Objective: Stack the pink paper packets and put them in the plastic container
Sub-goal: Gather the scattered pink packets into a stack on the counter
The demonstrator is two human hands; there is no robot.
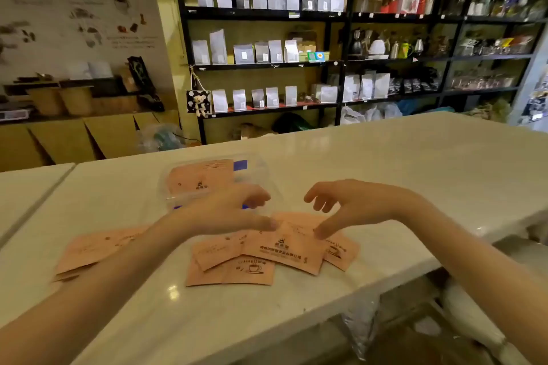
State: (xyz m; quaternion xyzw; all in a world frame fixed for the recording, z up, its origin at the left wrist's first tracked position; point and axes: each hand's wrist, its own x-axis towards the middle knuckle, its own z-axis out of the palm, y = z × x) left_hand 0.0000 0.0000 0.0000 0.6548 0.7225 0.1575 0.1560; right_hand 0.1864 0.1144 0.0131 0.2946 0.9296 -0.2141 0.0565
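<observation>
Your left hand and right hand — fingers spread, holding nothing — hover over the pink packets, plastic container at 11 o'clock.

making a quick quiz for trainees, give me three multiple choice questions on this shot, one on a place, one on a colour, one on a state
1. Where is the plastic container?
A. on the counter beyond the loose packets
B. on a shelf
C. on the floor

2. What colour are the packets?
A. green
B. pink
C. black

3. What are the hands doing?
A. both open above the packets
B. both closed in fists
C. lifting the container

Answers:
1. A: it sits on the white counter, past the pile.
2. B: every loose packet is pink.
3. A: left hand and right hand have fingers spread, nothing gripped.
</observation>
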